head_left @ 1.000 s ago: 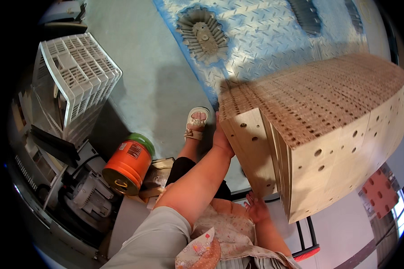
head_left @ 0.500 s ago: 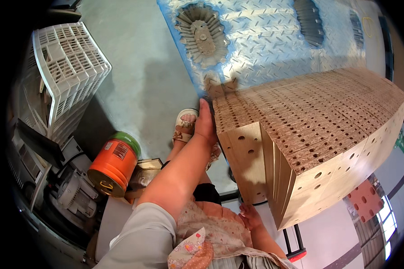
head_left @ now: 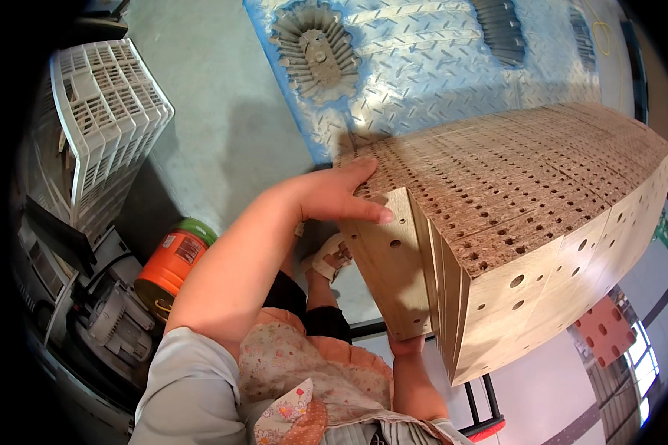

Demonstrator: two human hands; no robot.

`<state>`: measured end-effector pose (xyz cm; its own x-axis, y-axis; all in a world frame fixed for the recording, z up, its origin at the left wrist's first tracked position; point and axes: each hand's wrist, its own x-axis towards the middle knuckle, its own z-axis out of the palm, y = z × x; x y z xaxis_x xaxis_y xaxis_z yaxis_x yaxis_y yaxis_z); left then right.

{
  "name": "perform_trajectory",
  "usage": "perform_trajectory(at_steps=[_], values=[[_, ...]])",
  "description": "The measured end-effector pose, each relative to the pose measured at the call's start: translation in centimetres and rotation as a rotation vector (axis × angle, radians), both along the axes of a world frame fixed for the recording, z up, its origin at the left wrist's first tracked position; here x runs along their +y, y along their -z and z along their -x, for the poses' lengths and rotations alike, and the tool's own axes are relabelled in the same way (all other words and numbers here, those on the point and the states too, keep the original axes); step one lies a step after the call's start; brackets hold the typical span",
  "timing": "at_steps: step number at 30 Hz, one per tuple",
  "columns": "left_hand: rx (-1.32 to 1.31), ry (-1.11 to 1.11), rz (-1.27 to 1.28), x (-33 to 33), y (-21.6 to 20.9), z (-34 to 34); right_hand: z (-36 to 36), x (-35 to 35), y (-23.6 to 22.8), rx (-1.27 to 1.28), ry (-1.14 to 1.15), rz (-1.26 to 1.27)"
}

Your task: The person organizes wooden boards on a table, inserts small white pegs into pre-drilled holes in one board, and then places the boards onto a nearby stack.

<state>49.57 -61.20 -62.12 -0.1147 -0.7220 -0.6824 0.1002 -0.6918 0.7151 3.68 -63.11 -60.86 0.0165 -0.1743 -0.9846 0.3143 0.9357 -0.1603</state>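
Note:
A thick stack of drilled wooden panels (head_left: 542, 178) fills the right side, with rows of small holes along its rough brown edges. The nearest panel (head_left: 390, 259) has a pale smooth face with a few round holes and sits slightly apart from the others. My left hand (head_left: 341, 194) is closed over that panel's upper left corner, thumb on the pale face and fingers across the brown edge. Lower down, my right hand (head_left: 407, 347) cups the same panel's bottom corner; its fingers are hidden behind the wood.
Beyond the stack lies a blue-and-silver tread-plate surface (head_left: 416, 70) with ribbed oval recesses. At left stand a white slatted plastic crate (head_left: 115, 104), an orange bucket (head_left: 172, 259) with a green rim, and a grey motor (head_left: 119, 322). A red-and-black frame (head_left: 485, 426) shows below the stack.
My left hand has gone from the stack's left side to the near panel's upper corner. My right hand has risen to its bottom corner. The view has shifted slightly.

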Motion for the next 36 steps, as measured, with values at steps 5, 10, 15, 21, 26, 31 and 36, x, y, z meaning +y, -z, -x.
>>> perform_trajectory(at_steps=[5, 10, 15, 21, 26, 31, 36], values=[[0.016, -0.012, -0.023, -0.2, 0.1, 0.8, -1.7, -0.7, -0.3, -0.027, 0.034, -0.012], [-0.014, -0.036, 0.005, 0.1, 0.8, 1.4, -1.6, -0.8, -0.3, -0.096, 0.013, -0.012], [0.012, -0.070, -0.034, 0.1, 0.7, 1.6, -1.3, -0.9, -0.3, -0.111, 0.031, -0.039], [-0.027, -0.063, 0.009, 0.3, 1.1, 1.6, -3.1, -1.6, -0.5, -0.416, 0.090, -0.092], [0.063, 0.022, -0.010, -1.0, 0.5, 0.1, -3.2, -1.6, 0.6, -0.048, -0.135, 0.025], [0.034, 0.035, -0.008, -0.7, 2.0, 0.6, -3.5, -1.5, 1.3, -0.079, -0.057, -0.004], [0.045, 0.057, 0.006, -0.8, 2.2, 0.4, -3.4, -1.5, 1.2, -0.069, -0.052, -0.004]])
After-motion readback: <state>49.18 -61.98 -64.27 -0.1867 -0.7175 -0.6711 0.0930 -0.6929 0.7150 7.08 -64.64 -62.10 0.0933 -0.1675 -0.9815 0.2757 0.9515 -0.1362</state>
